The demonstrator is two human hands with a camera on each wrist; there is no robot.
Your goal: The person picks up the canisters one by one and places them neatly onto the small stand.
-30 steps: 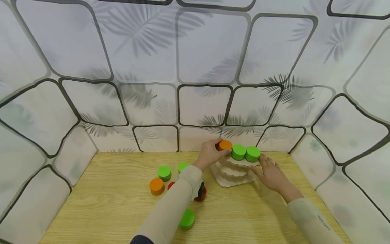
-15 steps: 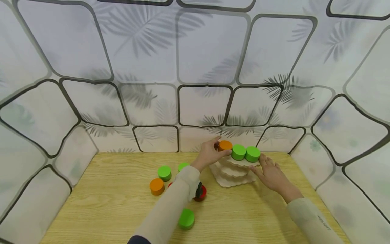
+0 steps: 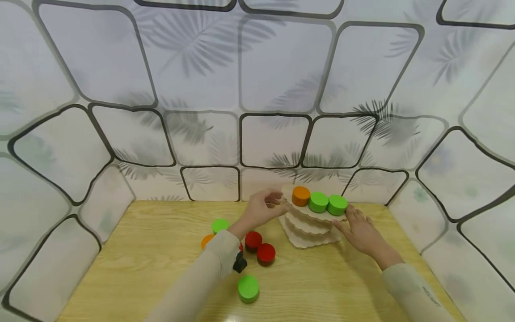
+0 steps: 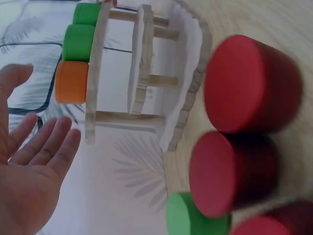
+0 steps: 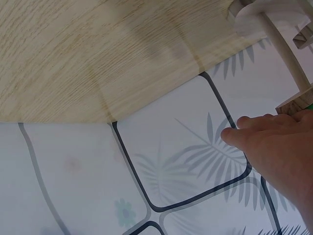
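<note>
A wooden stand (image 3: 311,239) with three scalloped-edge tiers stands at the back right of the table. On its top tier sit an orange round block (image 3: 301,196) and two green round blocks (image 3: 318,202) in a row. My left hand (image 3: 263,209) hovers just left of the top tier, holding nothing. In the left wrist view its fingers (image 4: 46,142) are spread loosely, apart from the orange block (image 4: 72,82). My right hand (image 3: 364,232) rests against the right end of the top tier, fingers extended beside the rightmost green block; the right wrist view shows its fingertips at the tier's edge.
Red round blocks (image 3: 266,254) lie left of the stand, partly behind my left forearm. A green block (image 3: 248,289) lies nearer the front; another green block (image 3: 220,225) and an orange block (image 3: 207,241) sit farther left. A patterned backdrop (image 3: 273,143) rises behind the table.
My left hand has let go of the orange block on the top tier and drawn back to the left, uncovering red blocks. My right hand stays at the tier's right end.
</note>
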